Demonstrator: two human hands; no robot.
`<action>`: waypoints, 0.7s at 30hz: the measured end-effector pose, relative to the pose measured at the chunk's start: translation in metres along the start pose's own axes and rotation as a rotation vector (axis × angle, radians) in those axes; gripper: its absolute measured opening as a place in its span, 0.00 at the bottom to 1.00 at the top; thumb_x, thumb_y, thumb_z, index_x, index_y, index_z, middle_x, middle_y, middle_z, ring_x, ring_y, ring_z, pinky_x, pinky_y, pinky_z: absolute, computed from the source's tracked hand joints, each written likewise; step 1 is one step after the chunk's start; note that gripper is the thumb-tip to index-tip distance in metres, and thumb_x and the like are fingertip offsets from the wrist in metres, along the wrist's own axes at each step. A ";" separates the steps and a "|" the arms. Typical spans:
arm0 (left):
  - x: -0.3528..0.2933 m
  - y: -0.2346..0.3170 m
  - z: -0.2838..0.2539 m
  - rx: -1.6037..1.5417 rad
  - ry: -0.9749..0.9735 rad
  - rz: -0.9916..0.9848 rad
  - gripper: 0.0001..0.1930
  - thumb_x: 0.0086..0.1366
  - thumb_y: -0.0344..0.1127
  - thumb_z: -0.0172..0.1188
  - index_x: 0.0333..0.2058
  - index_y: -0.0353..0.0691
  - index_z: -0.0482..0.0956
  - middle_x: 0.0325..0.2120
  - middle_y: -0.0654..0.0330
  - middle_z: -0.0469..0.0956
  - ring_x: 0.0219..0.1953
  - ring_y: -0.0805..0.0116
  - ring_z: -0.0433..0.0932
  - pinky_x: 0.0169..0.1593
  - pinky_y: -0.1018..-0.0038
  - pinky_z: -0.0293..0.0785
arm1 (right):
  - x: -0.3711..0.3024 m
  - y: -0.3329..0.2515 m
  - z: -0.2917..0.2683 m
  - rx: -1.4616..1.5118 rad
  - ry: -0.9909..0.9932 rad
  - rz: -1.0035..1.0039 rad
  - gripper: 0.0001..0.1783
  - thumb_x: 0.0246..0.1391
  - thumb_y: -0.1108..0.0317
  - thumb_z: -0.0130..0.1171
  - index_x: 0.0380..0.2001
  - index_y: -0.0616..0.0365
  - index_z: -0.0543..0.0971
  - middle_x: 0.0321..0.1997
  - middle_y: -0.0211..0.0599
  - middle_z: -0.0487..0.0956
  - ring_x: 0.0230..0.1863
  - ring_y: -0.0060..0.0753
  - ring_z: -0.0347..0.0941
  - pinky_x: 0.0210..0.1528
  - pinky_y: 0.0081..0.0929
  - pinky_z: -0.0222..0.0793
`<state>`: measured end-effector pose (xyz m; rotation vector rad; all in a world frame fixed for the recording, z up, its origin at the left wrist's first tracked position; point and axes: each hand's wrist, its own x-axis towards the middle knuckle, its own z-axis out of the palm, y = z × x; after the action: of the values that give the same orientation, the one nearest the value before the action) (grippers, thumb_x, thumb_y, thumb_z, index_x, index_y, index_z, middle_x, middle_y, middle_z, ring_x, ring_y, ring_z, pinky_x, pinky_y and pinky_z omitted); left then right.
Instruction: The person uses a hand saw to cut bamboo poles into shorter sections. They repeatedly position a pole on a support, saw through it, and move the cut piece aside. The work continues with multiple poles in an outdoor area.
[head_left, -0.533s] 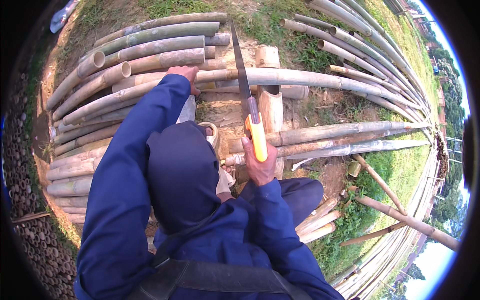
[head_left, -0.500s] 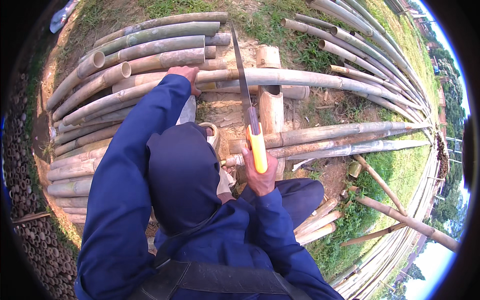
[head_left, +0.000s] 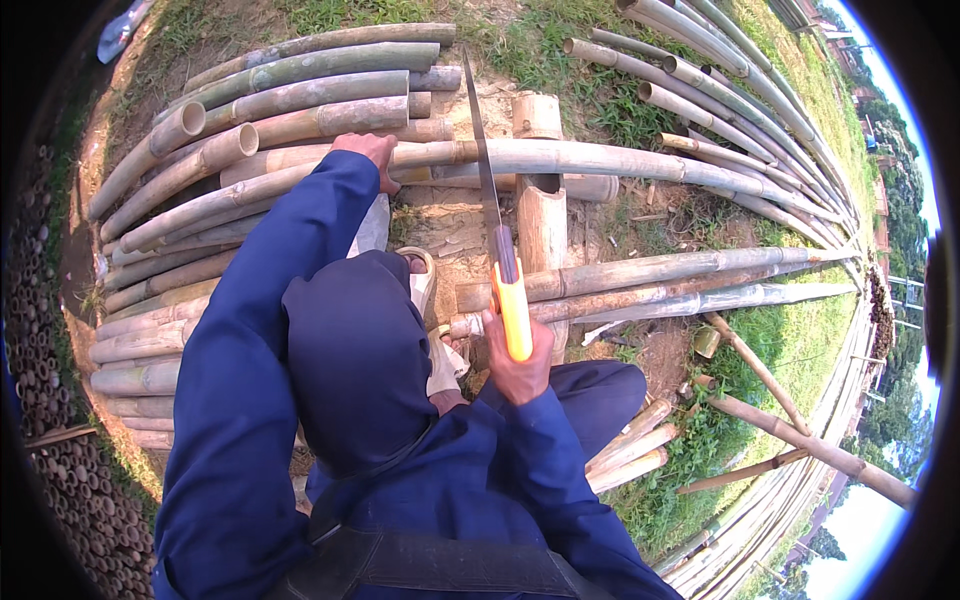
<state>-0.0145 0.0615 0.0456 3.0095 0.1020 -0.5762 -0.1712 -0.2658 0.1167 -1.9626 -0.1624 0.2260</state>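
Observation:
A long pale bamboo pole runs across in front of me, resting over an upright-lying bamboo piece with an open notch near its top. My left hand is closed around the pole on its left part, the fingertips partly hidden behind it. In my right hand is a handsaw, its yellow handle gripped in the fist. The dark blade points away from me and crosses the pole between my left hand and the notched piece. Whether its teeth are in a cut, I cannot tell.
Cut bamboo poles are stacked on the left. More long poles fan out at the far right. Nearer, several poles lie to the right of the saw. A sandaled foot shows below the pole. Propped poles stand at right.
My right hand and the saw have drawn back slightly toward me, the blade still across the pole. My left hand keeps its grip in nearly the same place.

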 end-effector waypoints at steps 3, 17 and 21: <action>-0.007 0.001 0.007 -0.007 -0.028 -0.005 0.42 0.48 0.58 0.75 0.60 0.46 0.76 0.45 0.49 0.85 0.49 0.48 0.84 0.54 0.56 0.79 | -0.074 -0.011 -0.019 -0.012 -0.025 0.040 0.15 0.62 0.75 0.66 0.50 0.69 0.82 0.29 0.26 0.80 0.29 0.14 0.70 0.34 0.18 0.70; -0.007 -0.002 0.010 -0.025 0.051 0.035 0.42 0.48 0.55 0.77 0.60 0.44 0.75 0.52 0.52 0.83 0.55 0.54 0.82 0.61 0.59 0.73 | -0.071 -0.008 -0.019 0.026 0.001 0.031 0.10 0.62 0.76 0.65 0.45 0.70 0.83 0.25 0.25 0.77 0.26 0.14 0.68 0.29 0.20 0.66; -0.009 0.003 0.012 -0.061 0.085 0.056 0.43 0.47 0.55 0.77 0.61 0.44 0.74 0.57 0.51 0.80 0.58 0.54 0.79 0.60 0.59 0.74 | -0.030 -0.005 -0.007 0.047 0.000 0.103 0.08 0.62 0.75 0.65 0.42 0.69 0.84 0.23 0.26 0.75 0.25 0.13 0.65 0.28 0.19 0.64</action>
<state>-0.0272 0.0575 0.0378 2.9665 0.0398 -0.4324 -0.1988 -0.2767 0.1262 -1.9262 -0.0557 0.2940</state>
